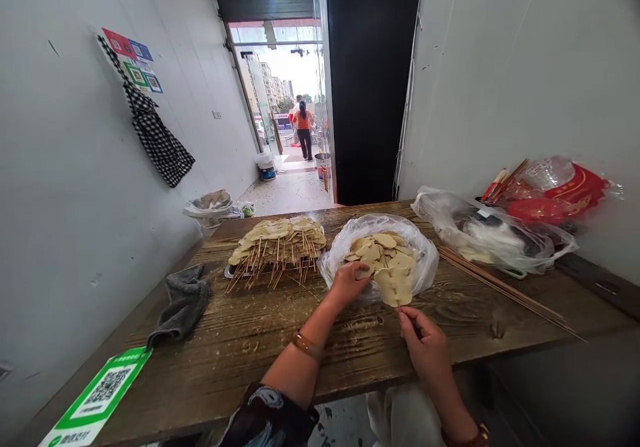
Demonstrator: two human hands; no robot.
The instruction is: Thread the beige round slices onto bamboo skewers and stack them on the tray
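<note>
My right hand point(425, 340) pinches the lower end of a thin wooden skewer, which carries flat pale-yellow slices point(395, 285) threaded one above another. At the near left rim of a clear plastic bag point(427, 267), my left hand point(350, 285) has thumb and fingers closed on the edge of a loose pale-yellow slice point(367, 270). More such slices point(385, 240) lie heaped inside the opened bag. To its left, a tray point(229, 271) bears a thick stack of skewered slices point(280, 233), their sticks pointing towards me.
Bare skewers point(505, 287) lie on the wooden table point(350, 360) at right, beside a plastic bag point(490, 233) and red packaging point(560, 197). A grey cloth point(183, 300) and a green QR-code card point(100, 397) are at left. Two people point(303, 130) stand outside the doorway.
</note>
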